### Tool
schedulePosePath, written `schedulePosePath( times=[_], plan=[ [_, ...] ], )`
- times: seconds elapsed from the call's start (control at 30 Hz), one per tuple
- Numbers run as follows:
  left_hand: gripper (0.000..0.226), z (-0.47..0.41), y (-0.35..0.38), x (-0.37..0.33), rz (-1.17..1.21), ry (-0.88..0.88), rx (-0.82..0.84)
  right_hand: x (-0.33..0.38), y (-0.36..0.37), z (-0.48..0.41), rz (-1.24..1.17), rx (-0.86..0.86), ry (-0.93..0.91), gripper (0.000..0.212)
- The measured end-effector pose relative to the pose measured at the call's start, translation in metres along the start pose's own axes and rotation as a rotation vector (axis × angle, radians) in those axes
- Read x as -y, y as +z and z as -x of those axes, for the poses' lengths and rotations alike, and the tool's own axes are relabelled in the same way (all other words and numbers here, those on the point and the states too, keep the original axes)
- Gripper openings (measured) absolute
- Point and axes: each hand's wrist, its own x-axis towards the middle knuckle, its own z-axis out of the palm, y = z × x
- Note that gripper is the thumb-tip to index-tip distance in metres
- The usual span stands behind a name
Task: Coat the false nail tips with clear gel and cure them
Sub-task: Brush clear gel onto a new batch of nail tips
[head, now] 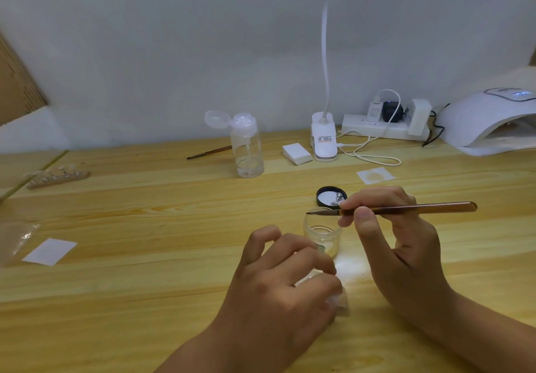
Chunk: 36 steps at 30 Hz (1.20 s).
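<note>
Right hand (400,245) pinching brush (406,209) between thumb and fingertips near the ferrule; long axis near horizontal, bristle tip pointing left, amber handle end out to the right, tip hovering just above open jar (322,234). Left hand (278,279) low on table (145,256), fingers curled around something small and clear, blurred, cannot tell what. Jar clear, upright, between both hands; black lid (330,196) lying inside-up just behind it. Nail tips (58,173) on a wooden strip far left, well apart from hands, strip running left-right, tips standing up. Second brush (208,152) lying behind pump bottle (248,146), tip toward the left. Bottle cap flipped open. White pad (296,153) beside clip lamp (324,143); red print on lamp base, too small to read. Power strip (383,128) with plugs at back wall. Cure lamp (490,123) far right, opening facing left-front, lit display on top, unreadable. White paper (50,251) at left, thin square wipe (375,175) behind lid.
</note>
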Motion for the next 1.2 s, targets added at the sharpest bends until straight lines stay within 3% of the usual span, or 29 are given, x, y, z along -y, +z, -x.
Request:
schedulePosePath(
  times=[0.17, 0.43, 0.6, 0.93, 1.2],
  plan=[
    [0.009, 0.000, -0.005, 0.004, 0.065, -0.080, -0.111, 0.000, 0.000, 0.000, -0.016, -0.011, 0.018, 0.017],
    [0.005, -0.001, -0.021, 0.023, 0.314, -0.582, -0.085, 0.002, 0.000, -0.002, -0.025, -0.025, 0.050, 0.016],
    [0.003, 0.001, -0.016, 0.037, 0.551, -0.781, -0.132, 0.000, 0.000, -0.002, -0.015, -0.031, 0.067, 0.015],
    [0.013, 0.009, -0.007, 0.045, 0.694, -0.919, -0.142, -0.003, 0.000, -0.003, 0.021, -0.010, 0.116, 0.015],
    [0.009, 0.008, -0.005, 0.046, 0.707, -0.979, -0.102, -0.007, 0.003, -0.002, 0.088, 0.080, 0.115, 0.018]
  ],
)
